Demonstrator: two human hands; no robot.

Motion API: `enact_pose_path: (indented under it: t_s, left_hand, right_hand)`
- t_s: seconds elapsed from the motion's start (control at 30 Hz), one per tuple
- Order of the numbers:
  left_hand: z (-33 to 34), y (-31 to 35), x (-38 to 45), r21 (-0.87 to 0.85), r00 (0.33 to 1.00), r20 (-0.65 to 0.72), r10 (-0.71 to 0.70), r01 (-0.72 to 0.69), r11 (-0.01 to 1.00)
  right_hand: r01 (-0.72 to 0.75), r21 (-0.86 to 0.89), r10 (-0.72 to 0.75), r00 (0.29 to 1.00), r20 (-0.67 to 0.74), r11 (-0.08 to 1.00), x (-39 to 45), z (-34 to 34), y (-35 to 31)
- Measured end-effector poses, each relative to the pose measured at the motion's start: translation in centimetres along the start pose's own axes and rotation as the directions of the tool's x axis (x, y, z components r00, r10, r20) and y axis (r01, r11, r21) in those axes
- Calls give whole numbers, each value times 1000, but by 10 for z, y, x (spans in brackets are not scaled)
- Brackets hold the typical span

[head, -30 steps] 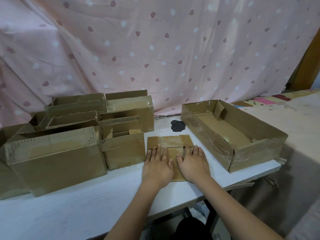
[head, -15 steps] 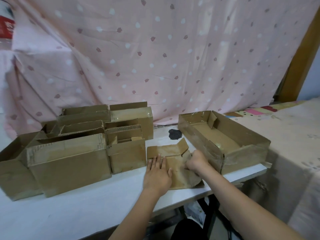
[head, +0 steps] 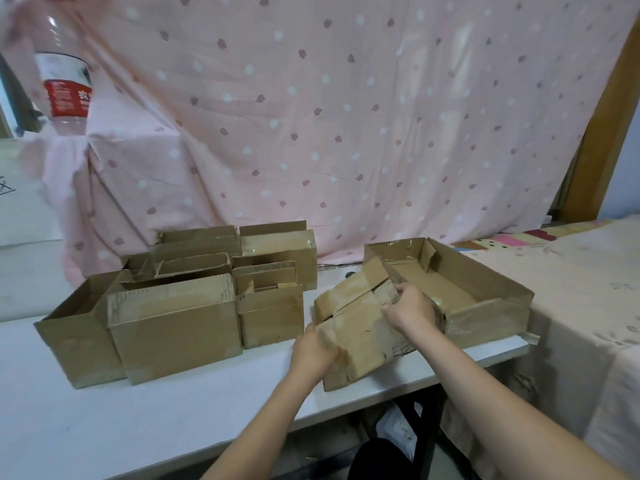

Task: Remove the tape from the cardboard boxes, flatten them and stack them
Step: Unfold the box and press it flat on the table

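On white table, creased flattened cardboard box, both hands gripping

The flattened cardboard box I'm holding is brown, creased and scuffed, tilted up off the white table, its far flaps folded over and its near corner hanging past the table edge. Just right of it lies a long, shallow open box with shiny tape on its near wall, touching the flattened one. To the left stands a cluster of open boxes, upright, packed side by side.
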State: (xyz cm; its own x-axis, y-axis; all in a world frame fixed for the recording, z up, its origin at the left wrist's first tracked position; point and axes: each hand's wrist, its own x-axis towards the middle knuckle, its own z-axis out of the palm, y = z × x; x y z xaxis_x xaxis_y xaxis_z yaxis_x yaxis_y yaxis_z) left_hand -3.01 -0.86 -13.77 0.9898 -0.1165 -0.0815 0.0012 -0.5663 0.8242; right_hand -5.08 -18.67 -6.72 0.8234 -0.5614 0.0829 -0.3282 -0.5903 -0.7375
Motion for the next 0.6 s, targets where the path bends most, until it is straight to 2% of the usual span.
enact_pose_path:
  t_s: [0.1, 0.2, 0.4, 0.47, 0.6]
  left_hand:
    - [-16, 9, -13, -238, 992, 129, -5, 36, 971]
    - [-31, 22, -21, -389, 993, 114, 25, 21, 921]
    - [-91, 51, -27, -601, 993, -96, 75, -118, 791]
    - [-122, 57, -26, -589, 978, -190, 87, -184, 787]
    - [-193, 47, -37, -521, 927, -370, 57, -258, 814]
  right_hand:
    - [13, -17, -14, 998, -54, 1000, -10, -13, -15]
    - [55, -1, -55, 996, -71, 998, -16, -28, -33]
    - [220, 155, -198, 969, -148, 963, -31, -52, -93]
    - [266, 224, -232, 958, -168, 937, -39, -46, -115]
    - [299, 343, -283, 954, -97, 891, -60, -13, -166]
